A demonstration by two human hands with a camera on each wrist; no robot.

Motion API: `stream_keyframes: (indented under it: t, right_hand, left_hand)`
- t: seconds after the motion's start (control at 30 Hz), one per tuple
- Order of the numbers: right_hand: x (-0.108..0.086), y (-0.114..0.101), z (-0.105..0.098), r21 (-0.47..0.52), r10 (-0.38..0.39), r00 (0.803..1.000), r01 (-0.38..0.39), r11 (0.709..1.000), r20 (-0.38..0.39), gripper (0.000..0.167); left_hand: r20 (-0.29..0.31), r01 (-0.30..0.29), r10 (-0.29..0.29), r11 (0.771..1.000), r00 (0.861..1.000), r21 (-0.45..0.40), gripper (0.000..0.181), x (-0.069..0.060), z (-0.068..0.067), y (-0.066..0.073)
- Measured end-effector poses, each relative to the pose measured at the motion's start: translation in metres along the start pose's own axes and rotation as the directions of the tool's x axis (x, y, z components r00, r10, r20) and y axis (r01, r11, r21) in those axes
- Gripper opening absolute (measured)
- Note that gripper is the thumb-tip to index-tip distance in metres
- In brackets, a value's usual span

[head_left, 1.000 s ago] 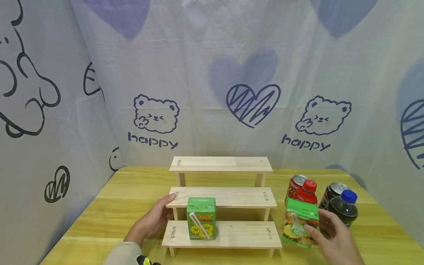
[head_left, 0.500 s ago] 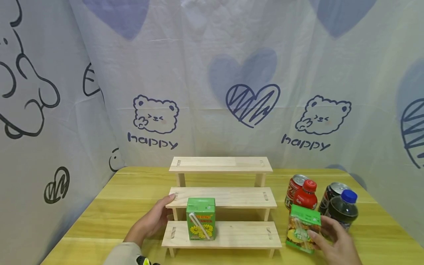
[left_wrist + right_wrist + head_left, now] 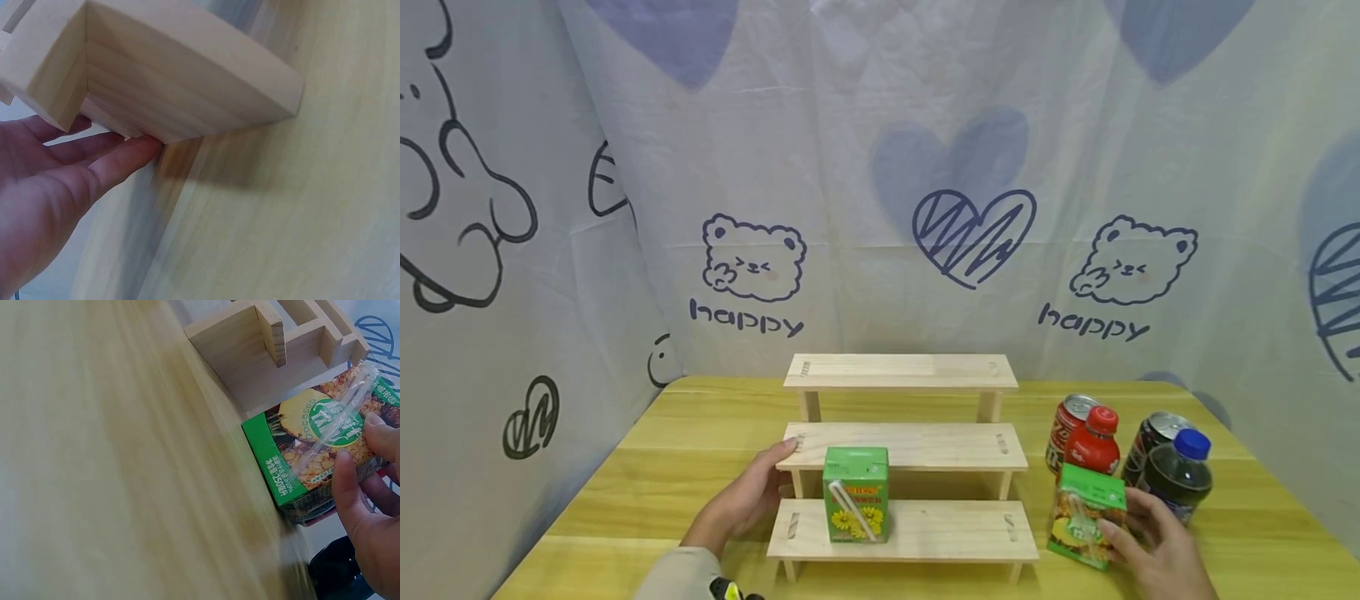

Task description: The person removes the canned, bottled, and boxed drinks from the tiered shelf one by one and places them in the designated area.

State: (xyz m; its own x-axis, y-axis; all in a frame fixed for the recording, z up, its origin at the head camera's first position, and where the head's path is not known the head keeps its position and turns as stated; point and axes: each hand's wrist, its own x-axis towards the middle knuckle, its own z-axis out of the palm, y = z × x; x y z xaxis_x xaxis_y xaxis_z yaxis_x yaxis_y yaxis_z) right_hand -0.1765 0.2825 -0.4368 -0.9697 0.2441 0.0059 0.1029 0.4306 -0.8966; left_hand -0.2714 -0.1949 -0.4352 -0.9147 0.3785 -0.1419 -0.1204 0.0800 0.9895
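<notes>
At the right, my right hand (image 3: pixel 1157 542) grips a green juice box (image 3: pixel 322 434) with a pineapple picture and a wrapped straw on its front. The box is upright, low at the table, just right of the wooden stepped shelf (image 3: pixel 955 446). Whether its base touches the table I cannot tell. My left hand (image 3: pixel 748 496) rests with fairly straight fingers against the shelf's left end, by the middle step; the left wrist view shows its fingertips (image 3: pixel 147 149) touching the wood. A second green drink box (image 3: pixel 856 496), with yellow flowers and a straw, stands on the lowest step.
Behind the held box stand a red can (image 3: pixel 1066 429) and a red bottle (image 3: pixel 1093 446). To their right are a dark can (image 3: pixel 1148 442) and a dark bottle with a blue cap (image 3: pixel 1180 479). A printed curtain (image 3: pixel 865 317) closes off the wooden table's (image 3: pixel 640 467) back.
My right hand has moved the juice box slightly down and to the right, and it has barely shifted in the last half second. The left hand stays where it was on the shelf.
</notes>
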Motion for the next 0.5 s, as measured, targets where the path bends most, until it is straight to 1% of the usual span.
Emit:
stream_keyframes:
  t: [0.07,0.17,0.3,0.43,0.5]
  right_hand:
    - [0.001,0.001,-0.001,0.002,0.008,1.0,-0.008,1.0,0.008,0.071]
    - [0.003,0.002,-0.003,0.007,0.016,1.0,-0.016,1.0,0.027,0.073]
    - [0.006,0.002,-0.005,0.025,0.036,0.998,-0.038,0.999,0.059,0.072]
    - [0.008,0.002,-0.006,0.046,0.047,0.996,-0.051,0.998,0.078,0.072]
    - [0.009,0.002,-0.007,0.052,0.051,0.995,-0.055,0.997,0.085,0.071]
  left_hand:
    - [0.014,0.005,-0.005,1.0,1.0,0.001,0.072,0.005,-0.005,-0.008]
    - [0.016,-0.003,0.002,1.0,1.0,0.003,0.071,0.01,-0.009,-0.016]
    - [0.013,-0.001,0.001,1.0,1.0,-0.001,0.07,0.009,-0.009,-0.016]
    - [0.013,-0.004,0.004,1.0,1.0,-0.004,0.071,0.006,-0.006,-0.009]
    - [0.016,-0.014,0.014,1.0,1.0,0.003,0.073,0.004,-0.004,-0.006]
